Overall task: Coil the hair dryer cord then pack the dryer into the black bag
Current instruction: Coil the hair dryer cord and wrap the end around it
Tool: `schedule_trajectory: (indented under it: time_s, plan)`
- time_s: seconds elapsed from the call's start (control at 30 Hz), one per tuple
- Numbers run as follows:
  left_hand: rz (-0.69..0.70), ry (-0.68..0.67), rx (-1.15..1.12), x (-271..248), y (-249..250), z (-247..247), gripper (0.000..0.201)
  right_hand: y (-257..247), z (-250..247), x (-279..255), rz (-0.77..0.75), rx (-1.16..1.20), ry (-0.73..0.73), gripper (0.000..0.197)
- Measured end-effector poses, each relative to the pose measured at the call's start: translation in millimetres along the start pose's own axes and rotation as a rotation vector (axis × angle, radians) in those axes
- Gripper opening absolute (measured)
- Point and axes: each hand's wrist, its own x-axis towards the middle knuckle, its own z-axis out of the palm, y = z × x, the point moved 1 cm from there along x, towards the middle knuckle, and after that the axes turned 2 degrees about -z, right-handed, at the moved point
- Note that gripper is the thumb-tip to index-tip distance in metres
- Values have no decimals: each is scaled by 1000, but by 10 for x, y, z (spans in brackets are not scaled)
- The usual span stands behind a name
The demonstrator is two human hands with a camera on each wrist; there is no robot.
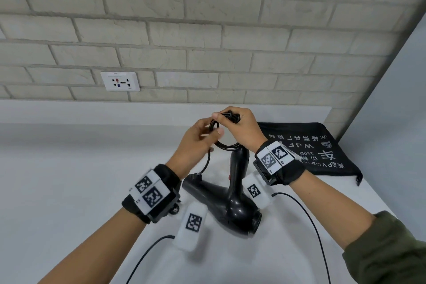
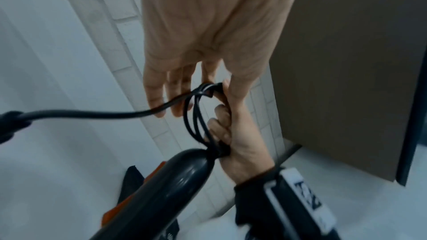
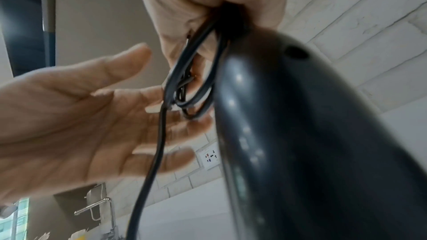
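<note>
Our right hand [image 1: 239, 129] had its fingers [image 2: 219, 125] curled round the bundled loops of the cord [image 1: 215, 132], pinching them together with the plug end poking out above the knuckles; the wrist view showed the strands gathered inside the closed fist, right at the end of the dryer's handle. Our left hand [image 1: 196, 140] lay just beside it with fingers [image 3: 138, 109] straight and relaxed, spread flat against the side of the coil, the thumb resting near the top of the loops and nothing gripped. From that palm the free run of cord dropped down past the left wrist to a small black piece lying at the dryer's barrel; whether that was a plug or a fitting we could not tell. The hair dryer [image 1: 226, 200] itself sat below and between our two wrists on the white bench [image 1: 69, 180], barrel lying toward the near edge and handle standing up so that its tip met the coil under our right fist. The black bag [image 1: 322, 145], printed with white characters, lay flat on the bench near its far right corner, just beyond our right wrist and apart from the dryer. On the brick wall [image 1: 207, 30] behind the bench's far edge, to the left, sat a white socket plate [image 1: 120, 81].
</note>
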Motion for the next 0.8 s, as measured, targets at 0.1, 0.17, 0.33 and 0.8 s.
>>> schedule_trajectory:
  time_s: [0.1,0.17,0.33,0.8]
  plan:
    - [-43,4,62,-75,-168,59,30,29,-39,7,30,-19,59,19]
    - [1,29,114,-106,-254,-41,9,38,-92,-9,37,-56,59,20]
    - [285,84,478,-53,-181,-482,17,11,-129,-27,76,-129,-67,34]
    - [127,370,-15,260,-261,-7,15,-132,-18,-49,97,105,-11,21]
